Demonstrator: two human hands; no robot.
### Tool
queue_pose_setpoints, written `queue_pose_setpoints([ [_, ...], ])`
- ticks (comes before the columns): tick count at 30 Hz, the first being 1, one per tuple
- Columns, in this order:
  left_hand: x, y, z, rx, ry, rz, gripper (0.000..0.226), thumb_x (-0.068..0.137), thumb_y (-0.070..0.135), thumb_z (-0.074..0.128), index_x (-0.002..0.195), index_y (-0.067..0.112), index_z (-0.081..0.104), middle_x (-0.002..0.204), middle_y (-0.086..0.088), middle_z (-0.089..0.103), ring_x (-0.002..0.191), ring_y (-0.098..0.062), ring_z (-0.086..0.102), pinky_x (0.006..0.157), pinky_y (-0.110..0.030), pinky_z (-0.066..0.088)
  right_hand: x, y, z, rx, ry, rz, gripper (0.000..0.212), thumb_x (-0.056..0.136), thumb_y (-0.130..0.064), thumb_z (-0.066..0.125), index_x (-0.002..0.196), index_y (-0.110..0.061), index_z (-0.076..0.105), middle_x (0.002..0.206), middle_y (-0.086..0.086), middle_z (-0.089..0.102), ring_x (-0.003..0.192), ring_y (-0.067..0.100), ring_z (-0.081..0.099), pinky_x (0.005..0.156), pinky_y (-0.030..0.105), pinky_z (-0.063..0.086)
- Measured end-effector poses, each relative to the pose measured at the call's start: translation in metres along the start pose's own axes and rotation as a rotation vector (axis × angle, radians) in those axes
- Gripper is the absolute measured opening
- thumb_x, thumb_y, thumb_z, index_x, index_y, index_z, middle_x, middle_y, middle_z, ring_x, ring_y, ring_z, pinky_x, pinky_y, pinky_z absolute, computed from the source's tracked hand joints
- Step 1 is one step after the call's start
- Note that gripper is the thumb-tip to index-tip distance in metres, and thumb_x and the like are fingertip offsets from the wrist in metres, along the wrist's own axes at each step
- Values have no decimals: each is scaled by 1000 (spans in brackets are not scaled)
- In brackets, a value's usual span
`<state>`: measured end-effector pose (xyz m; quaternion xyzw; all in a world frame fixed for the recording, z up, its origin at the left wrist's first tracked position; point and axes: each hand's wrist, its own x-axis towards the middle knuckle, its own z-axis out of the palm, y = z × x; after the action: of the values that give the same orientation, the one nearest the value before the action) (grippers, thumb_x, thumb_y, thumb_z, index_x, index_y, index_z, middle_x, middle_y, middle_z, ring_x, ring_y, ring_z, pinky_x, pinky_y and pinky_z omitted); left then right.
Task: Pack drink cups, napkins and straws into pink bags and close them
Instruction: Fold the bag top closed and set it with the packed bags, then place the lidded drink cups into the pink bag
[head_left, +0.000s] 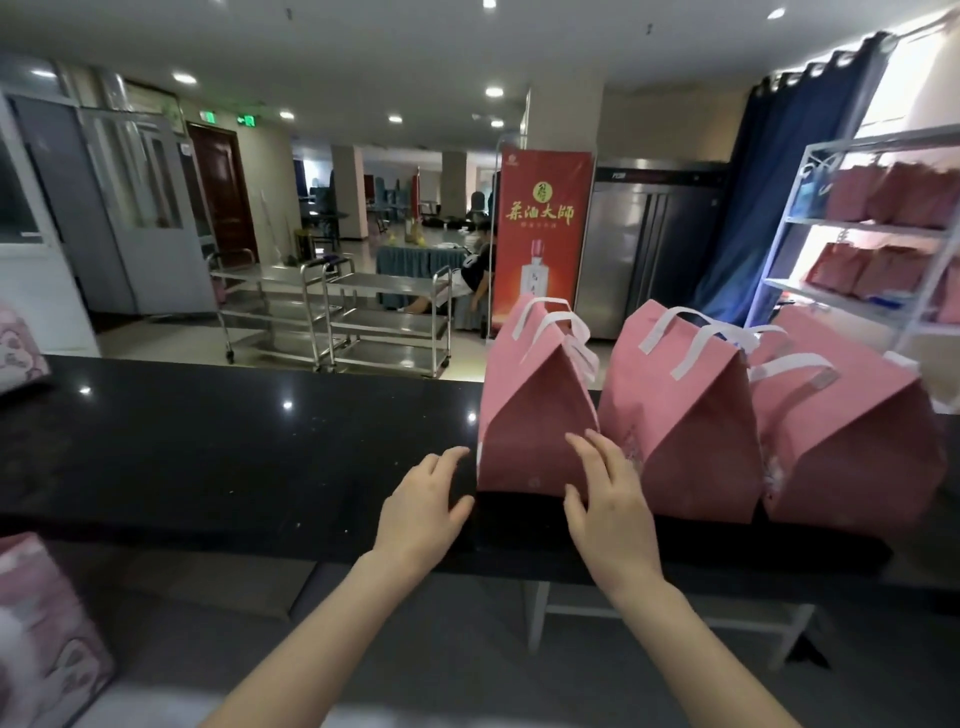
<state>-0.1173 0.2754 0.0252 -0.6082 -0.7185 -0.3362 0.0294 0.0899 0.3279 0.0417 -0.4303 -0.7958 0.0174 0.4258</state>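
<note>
As right hand (610, 512) touches bag (524, 431), left hand (421, 512) near

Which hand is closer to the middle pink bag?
The right hand. It is close beside the lower left edge of the middle pink bag; the left hand is on the far side of the leftmost bag.

I count three closed pink bags on the black counter (208, 457), in a row toward its right end: a left bag (524, 436), a middle bag (675, 431) and a right bag (852, 457). I cannot tell whether a fourth stands behind them. My two hands, left hand (421, 512) and right hand (613, 512), are over the counter's near edge. Beyond the counter stand two steel trolleys (389, 312) and one red banner (543, 234).
</note>
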Motion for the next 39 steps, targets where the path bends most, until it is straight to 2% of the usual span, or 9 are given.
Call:
queue_pose_setpoints([
  [5,-70,-42,-45,205,16,-69,30,90,32,57,120,32,55,103,15,62,100,-8,56,67,-25,44,-25,-59,9,27,-204,-268,35,81,-5,67,115,-13,65,123,3,60,109,24,57,86,38,53],
  [11,-179,-86,-109,460,9,-320,16,90,35,51,101,25,58,99,6,62,97,-18,57,72,-34,46,-64,-137,48,42,-491,-512,36,93,-16,46,126,-26,57,127,-10,54,113,16,50,86,30,44],
  [18,-285,-133,-201,584,121,-602,20,91,38,53,101,26,64,102,5,68,98,-19,60,72,-31,46,-97,-237,91,102,-670,-718,28,91,-19,47,116,-27,57,117,-5,57,107,21,51,80,33,44],
  [24,-327,-180,-261,626,280,-648,22,92,37,57,108,24,65,103,6,65,93,-14,56,73,-24,46,-109,-322,122,117,-700,-800,29,91,-24,49,118,-27,58,114,-2,58,105,22,53,76,32,41],
  [27,-329,-213,-279,563,363,-610,32,87,35,66,117,23,63,111,5,60,103,-15,54,82,-24,45,-109,-366,141,124,-683,-809,36,91,-26,56,126,-27,54,125,-3,56,110,20,52,82,31,42],
  [30,-322,-250,-291,552,301,-598,58,81,48,68,131,25,52,134,1,47,127,-20,40,103,-35,42,-109,-404,167,98,-647,-796,50,89,-21,60,136,-28,45,138,-2,48,123,20,46,95,33,41],
  [33,-314,-287,-299,593,144,-606,81,73,67,62,141,32,36,154,-2,20,144,-24,11,116,-42,23,-106,-433,194,54,-626,-784,65,86,-18,63,143,-31,34,148,-2,37,135,20,35,108,36,33],
  [36,-305,-316,-300,567,32,-599,89,69,75,59,144,38,29,159,0,0,147,-25,-8,119,-43,5,-103,-452,219,-44,-654,-789,71,87,-20,62,148,-31,26,155,1,27,145,23,20,118,42,15],
  [39,-304,-330,-299,552,3,-557,83,66,74,59,137,36,39,158,0,10,147,-24,-2,120,-45,9,-101,-460,233,-123,-636,-818,57,90,-18,59,143,-26,38,149,2,37,143,27,23,120,47,9],
])
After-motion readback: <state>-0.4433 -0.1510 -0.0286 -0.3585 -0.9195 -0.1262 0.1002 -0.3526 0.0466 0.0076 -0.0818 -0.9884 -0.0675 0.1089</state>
